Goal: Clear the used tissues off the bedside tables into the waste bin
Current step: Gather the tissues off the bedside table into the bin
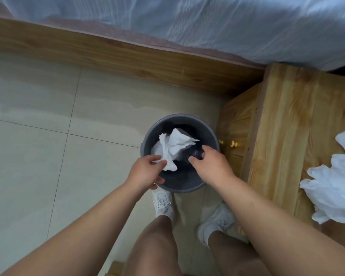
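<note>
A grey round waste bin (179, 186) stands on the tiled floor in front of my feet. Crumpled white tissues (175, 144) lie inside it. My left hand (145, 172) is at the bin's near left rim and pinches the lower end of one tissue (168, 163) between thumb and fingers. My right hand (209, 166) hovers over the right side of the bin with its fingers loosely curled downward; I see nothing held in it. More crumpled white tissues (335, 186) lie on the wooden bedside table (287, 126) at the right.
The bedside table's front with brass knobs (233, 144) is right beside the bin. A wooden bed frame (108, 52) runs across the back under white bedding (207, 20). Pale floor tiles (38, 146) spread to the left. My white shoes (163, 204) stand just behind the bin.
</note>
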